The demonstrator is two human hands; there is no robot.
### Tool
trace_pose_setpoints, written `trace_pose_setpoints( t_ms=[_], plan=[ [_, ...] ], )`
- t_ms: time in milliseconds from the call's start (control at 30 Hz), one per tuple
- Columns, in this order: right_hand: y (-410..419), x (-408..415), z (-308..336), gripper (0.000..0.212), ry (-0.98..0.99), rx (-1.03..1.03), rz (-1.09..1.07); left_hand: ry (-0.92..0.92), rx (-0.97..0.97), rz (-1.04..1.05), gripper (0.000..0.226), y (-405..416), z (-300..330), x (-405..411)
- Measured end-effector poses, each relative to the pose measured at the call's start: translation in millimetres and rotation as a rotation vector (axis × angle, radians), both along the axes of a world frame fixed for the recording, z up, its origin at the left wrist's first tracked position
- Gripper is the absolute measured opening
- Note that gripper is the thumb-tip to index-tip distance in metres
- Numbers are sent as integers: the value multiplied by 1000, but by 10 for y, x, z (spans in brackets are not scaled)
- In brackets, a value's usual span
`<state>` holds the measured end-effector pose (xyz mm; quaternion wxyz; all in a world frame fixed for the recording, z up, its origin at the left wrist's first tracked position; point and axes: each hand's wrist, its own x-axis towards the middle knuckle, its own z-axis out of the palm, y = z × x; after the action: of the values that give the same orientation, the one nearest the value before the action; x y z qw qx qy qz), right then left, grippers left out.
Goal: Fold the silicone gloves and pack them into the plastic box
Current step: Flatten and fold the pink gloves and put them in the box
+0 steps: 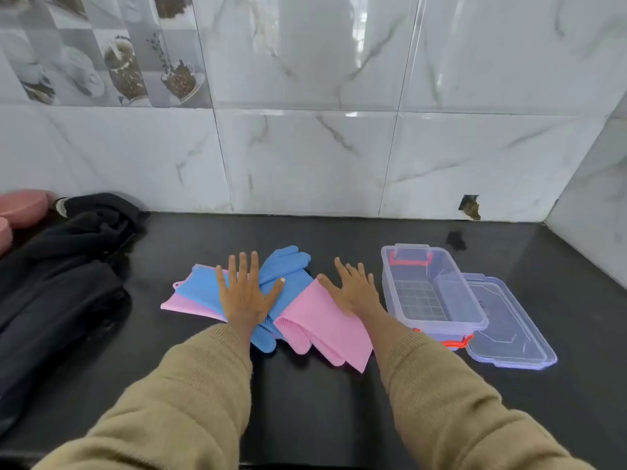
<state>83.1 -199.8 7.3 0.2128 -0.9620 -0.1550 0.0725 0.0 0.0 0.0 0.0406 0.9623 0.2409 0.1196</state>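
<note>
Blue and pink silicone gloves lie overlapping on the black counter. A blue glove (288, 266) points its fingers toward the wall, with a blue and pink cuff (193, 293) spread to the left. A pink glove (325, 327) lies to the right, toward the front edge. My left hand (246, 291) lies flat with spread fingers on the blue glove. My right hand (356, 288) lies flat on the pink glove's upper edge. The clear plastic box (437, 293) stands open to the right, with orange latches.
The box's clear lid (512, 334) lies flat beside the box on its right. A black cloth bundle (64, 266) covers the counter's left side, with pink round objects (20, 208) behind it. Marble-tiled walls close off the back and the right.
</note>
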Motion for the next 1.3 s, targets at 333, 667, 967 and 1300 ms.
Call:
trace_pose_setpoints(
  t_ms=[333,667,967,1300],
  plan=[
    [-2,-61,-203,74,43,-56,-6,88,-283,5,80,9,-99,-40],
    [10,-35,-343,58,-143,-16,-46,43,-280,17,69,18,-135,-6],
    [66,-55,-311,59,-81,-8,18,-52,-262,21,57,46,-79,1],
    [130,-13,-183,56,70,11,9,283,-293,-117,72,387,115,193]
  ],
)
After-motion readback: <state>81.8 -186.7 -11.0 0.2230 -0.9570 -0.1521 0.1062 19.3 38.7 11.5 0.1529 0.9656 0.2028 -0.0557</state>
